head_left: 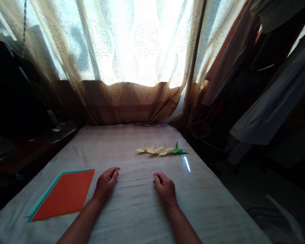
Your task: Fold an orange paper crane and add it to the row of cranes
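My left hand (106, 183) rests on the covered table with its fingers curled closed, just right of a stack of coloured paper. The top sheet of that stack is orange paper (66, 194), and blue and pale green edges stick out beneath it. Opposite, my right hand (165, 188) is also loosely closed, thumb against the fingers, and nothing shows in either hand. Beyond the right hand, several pale yellow origami cranes (157, 150) stand in a row, touching or nearly so. A green origami crane (179, 150) sits at the row's right end.
A pale, slightly wrinkled cloth under a shiny cover lies over the table (132, 217). Patterned curtains (142, 98) hang behind its far edge, bright with window light. Clothes (266, 112) hang at the right. On the left is a dark side surface (48, 144).
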A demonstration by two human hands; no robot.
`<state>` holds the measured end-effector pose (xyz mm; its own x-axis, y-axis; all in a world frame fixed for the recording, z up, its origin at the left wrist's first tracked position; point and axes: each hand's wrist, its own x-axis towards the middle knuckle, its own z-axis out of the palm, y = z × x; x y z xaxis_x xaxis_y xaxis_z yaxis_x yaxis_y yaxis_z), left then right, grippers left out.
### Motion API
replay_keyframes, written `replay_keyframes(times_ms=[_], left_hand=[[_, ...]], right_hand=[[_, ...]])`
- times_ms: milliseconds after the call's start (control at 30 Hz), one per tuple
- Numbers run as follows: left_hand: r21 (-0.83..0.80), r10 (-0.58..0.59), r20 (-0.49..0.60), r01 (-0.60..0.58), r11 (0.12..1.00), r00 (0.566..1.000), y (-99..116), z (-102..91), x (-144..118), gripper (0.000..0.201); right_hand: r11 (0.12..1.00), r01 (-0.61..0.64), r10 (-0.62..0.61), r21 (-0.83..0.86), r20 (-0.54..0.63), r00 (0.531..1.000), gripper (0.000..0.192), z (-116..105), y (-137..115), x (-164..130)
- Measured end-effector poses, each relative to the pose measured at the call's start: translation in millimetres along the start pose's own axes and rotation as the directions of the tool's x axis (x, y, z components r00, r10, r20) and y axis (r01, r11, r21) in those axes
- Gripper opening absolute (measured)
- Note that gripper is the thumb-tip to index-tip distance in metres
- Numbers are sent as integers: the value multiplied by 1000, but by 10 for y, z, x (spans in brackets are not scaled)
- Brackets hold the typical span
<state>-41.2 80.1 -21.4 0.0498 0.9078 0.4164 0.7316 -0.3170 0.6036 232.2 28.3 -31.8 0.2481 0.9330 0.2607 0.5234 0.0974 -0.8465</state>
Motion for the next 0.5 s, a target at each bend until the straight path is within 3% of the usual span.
replay_keyframes(times_ms=[233,333,400,500], left_hand=[[225,78,-141,-45,973,987,8,-420,-393,31],[374,16,-191,58,926,981,-1,-630,-559,33],[520,-78,-208,178,835,975,-9,-737,-667,36],[589,-180,-239,290,754,954,-25,-828,-811,45]], right_hand=[[999,49,-49,-11,-10,999,30,-54,-95,-25],[998,65,-65,-19,19,998,30,-119,-103,-85],[997,66,-65,-30,38,997,32,-173,-86,-163],[996,68,-66,-53,55,996,35,-259,-51,-320]])
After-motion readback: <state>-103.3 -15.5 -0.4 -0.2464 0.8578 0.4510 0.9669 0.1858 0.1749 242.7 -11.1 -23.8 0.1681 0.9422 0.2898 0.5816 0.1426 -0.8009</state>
